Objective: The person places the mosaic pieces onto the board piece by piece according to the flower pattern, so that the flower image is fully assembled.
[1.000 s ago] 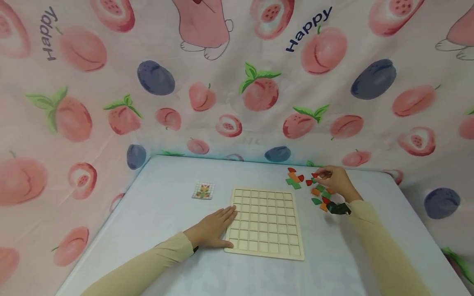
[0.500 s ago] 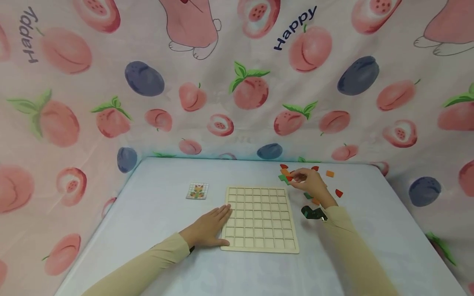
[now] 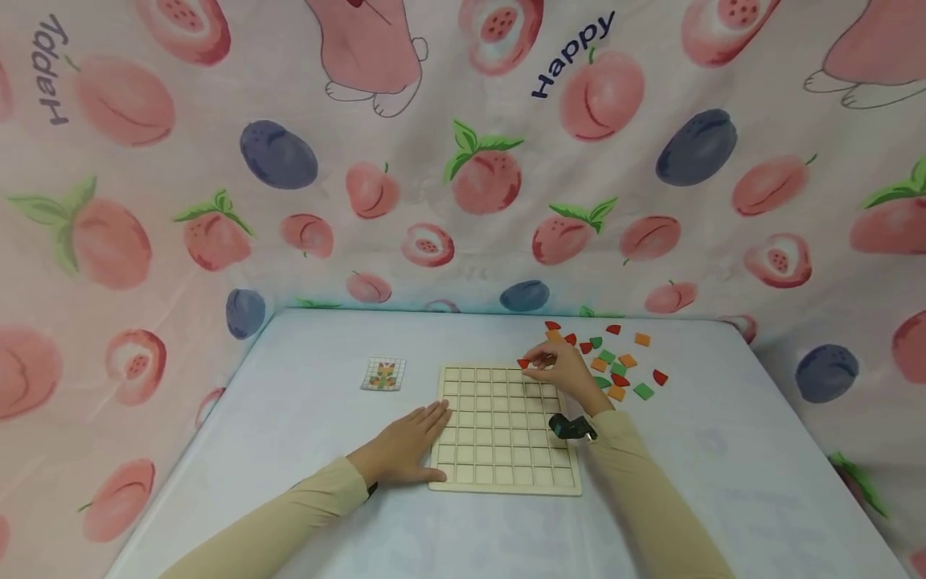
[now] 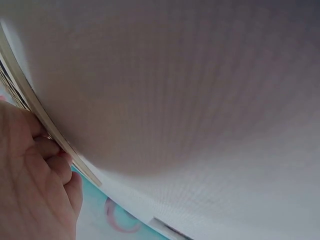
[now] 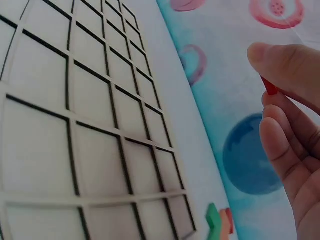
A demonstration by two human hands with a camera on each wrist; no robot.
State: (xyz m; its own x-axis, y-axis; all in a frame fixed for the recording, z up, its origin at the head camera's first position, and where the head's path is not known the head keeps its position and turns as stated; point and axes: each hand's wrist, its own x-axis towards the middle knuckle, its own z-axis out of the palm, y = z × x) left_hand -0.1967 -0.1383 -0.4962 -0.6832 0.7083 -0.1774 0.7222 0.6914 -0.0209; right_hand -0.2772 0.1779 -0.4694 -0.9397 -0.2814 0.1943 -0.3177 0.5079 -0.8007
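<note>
My right hand (image 3: 567, 374) pinches a small red piece with a curved edge (image 3: 523, 364) between thumb and fingers, over the far right part of the wooden grid board (image 3: 499, 434). In the right wrist view, only a sliver of the red piece (image 5: 270, 87) shows between thumb and finger, and the board's square cells (image 5: 92, 95) fill the left side. My left hand (image 3: 405, 449) lies flat along the board's left edge, fingers straight and thumb near the front corner. From the left wrist view, its fingers (image 4: 60, 167) meet the board's side.
A small card with a coloured grid pattern (image 3: 383, 375) lies left of the board. Several loose red, orange and green pieces (image 3: 618, 370) are spread on the table to the right. A fruit-print cloth (image 3: 427, 201) hangs behind and at the left.
My right hand has moved left from the loose pieces to above the board, carrying the red piece. The head view has shifted slightly right. The left hand stays on the board's edge.
</note>
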